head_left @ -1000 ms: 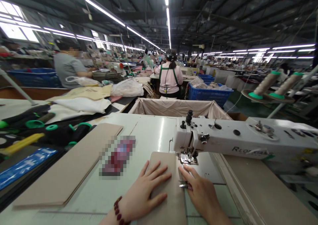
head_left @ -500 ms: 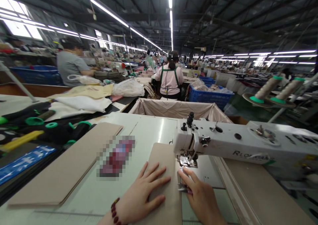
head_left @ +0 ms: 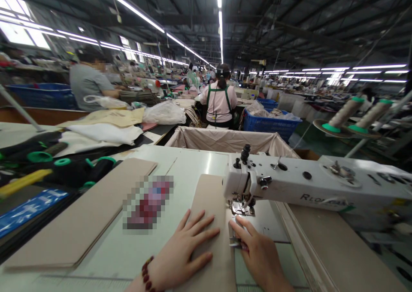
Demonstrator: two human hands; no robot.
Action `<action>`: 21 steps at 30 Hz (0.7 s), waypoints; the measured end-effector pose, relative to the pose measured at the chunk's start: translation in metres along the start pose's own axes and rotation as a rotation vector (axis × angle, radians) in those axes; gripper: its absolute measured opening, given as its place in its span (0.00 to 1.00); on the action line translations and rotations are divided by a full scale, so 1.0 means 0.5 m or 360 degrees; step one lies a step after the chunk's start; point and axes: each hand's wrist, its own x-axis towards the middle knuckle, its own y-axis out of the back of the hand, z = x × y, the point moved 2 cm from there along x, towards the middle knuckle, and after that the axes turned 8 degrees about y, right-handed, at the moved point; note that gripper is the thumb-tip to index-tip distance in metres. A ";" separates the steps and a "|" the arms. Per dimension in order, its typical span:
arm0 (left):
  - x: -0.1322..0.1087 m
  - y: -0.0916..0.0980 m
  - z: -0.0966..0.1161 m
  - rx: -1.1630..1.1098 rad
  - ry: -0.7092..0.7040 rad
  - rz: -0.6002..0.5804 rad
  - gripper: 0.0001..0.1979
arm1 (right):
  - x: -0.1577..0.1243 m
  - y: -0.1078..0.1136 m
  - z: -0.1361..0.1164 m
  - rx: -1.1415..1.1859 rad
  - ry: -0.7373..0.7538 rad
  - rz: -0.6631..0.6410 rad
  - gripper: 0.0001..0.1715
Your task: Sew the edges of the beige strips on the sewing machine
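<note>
The left hand (head_left: 185, 253), a dark-red beaded bracelet (head_left: 146, 275) at its wrist, lies flat with fingers spread on a beige panel (head_left: 209, 197), its grip open. The right hand (head_left: 259, 249) has its fingertips at the panel's right edge, its grip closed around a small metal tool (head_left: 236, 242), probably thread snips. The panel rests on the pale green worktop (head_left: 128, 249), its edge meeting the presser foot (head_left: 241, 209) of a white sewing machine (head_left: 277, 184). The lettering on the machine's arm begins "RLON"; the rest is partly covered. To the left lie a pixelated item (head_left: 149, 206), a stack of beige panels (head_left: 86, 214) and a blue strip (head_left: 32, 210) with unreadable white characters. Beyond the worktop are a cloth-lined bin (head_left: 225, 139), a blue crate (head_left: 270, 124) and a person in pink (head_left: 220, 101), seen from behind.
</note>
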 end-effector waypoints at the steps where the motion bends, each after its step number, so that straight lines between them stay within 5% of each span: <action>1: 0.000 -0.001 -0.001 -0.0004 -0.0003 0.0009 0.28 | 0.000 0.000 0.000 0.0004 0.0002 0.0002 0.48; 21: 0.001 -0.008 -0.004 0.0018 -0.0062 0.0069 0.27 | -0.002 -0.002 0.003 -0.0010 0.0017 0.0008 0.47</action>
